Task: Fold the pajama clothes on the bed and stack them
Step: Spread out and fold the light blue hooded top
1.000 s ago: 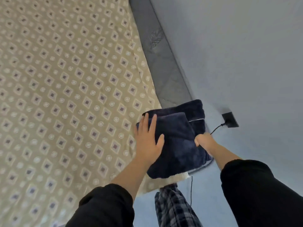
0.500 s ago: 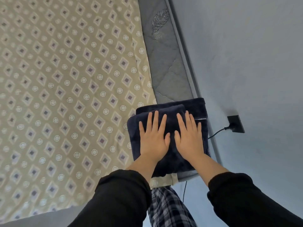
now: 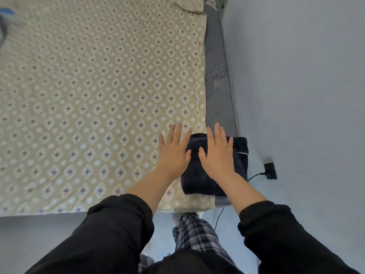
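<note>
Left hand (image 3: 173, 153) is sliding off the folded pajama stack (image 3: 199, 182) onto the bed (image 3: 98, 95), while right hand (image 3: 218, 155) is pressing it flat beneath straight fingers (image 3: 217, 134), neither gripping anything, suggesting the stacking is finishing.

Black wall socket (image 3: 270, 171) with plugged-in cable (image 3: 254, 176) on grey wall (image 3: 306, 76); plaid trousers (image 3: 195, 232) below.

A patterned bed (image 3: 98, 95) stands beside a blue-grey wall (image 3: 306, 76) bearing a socket (image 3: 270, 171).
</note>
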Motion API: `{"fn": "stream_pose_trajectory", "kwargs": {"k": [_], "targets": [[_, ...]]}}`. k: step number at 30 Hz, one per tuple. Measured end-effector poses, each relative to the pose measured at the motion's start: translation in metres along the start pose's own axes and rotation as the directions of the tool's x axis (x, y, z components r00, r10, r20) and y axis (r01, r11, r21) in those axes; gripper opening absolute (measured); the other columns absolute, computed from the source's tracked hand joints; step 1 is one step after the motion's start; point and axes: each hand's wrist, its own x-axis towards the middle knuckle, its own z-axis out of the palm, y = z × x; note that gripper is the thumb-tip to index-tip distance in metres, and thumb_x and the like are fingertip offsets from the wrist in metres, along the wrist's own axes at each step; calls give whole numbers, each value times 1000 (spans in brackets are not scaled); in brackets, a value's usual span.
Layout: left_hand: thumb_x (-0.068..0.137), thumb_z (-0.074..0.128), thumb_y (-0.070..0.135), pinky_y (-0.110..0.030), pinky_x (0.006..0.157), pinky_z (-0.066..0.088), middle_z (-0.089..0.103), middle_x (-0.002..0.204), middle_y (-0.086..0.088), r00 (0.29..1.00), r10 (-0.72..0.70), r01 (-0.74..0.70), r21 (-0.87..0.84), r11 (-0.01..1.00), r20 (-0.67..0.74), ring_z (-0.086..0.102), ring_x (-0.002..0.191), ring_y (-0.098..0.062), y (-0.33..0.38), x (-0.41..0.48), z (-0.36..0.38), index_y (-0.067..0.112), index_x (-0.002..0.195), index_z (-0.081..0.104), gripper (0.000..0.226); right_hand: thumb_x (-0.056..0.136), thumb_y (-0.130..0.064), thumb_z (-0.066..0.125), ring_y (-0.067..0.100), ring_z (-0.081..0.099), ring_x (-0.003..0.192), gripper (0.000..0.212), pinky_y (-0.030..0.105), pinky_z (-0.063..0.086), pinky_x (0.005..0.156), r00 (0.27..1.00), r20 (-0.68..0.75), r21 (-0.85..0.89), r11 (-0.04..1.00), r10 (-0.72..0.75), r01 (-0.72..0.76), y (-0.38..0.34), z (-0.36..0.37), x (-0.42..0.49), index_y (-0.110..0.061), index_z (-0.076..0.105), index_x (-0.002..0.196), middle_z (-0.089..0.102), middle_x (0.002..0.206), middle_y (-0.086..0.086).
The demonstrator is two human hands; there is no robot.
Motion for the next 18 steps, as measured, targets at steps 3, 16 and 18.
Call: {"fn": "stream_pose_trajectory", "kwargs": {"k": [3,16,18], "targets": [[101,31,38,-54,116,-5,-11,162,-4,995,-41,40,-11,999,-91,-12,148,-24,-48,-42,-47,31,152,-7,64,97,-41,37,27,-3,148,68,53,3,116,996,-30,-62,995,-78,76,-71,-25,-15,-14,10,153,-2,161,13],[100,32,39,-56,114,-9,-19,160,-1,867,-327,372,53,927,-376,-20,146,-21,-344,-329,-226,31,153,-9,67,96,-42,40,23,-10,148,69,53,-4,116,901,-163,41,909,-403,414,-480,-52,-126,-15,12,153,-6,161,9],[100,32,39,-57,114,-8,-19,160,-2,826,-404,445,15,896,-393,-21,146,-22,-382,-360,-240,30,152,-10,68,96,-42,40,24,-11,148,69,53,-4,116,872,-144,21,880,-467,474,-531,-52,-131,-15,12,153,-6,161,9]]}}
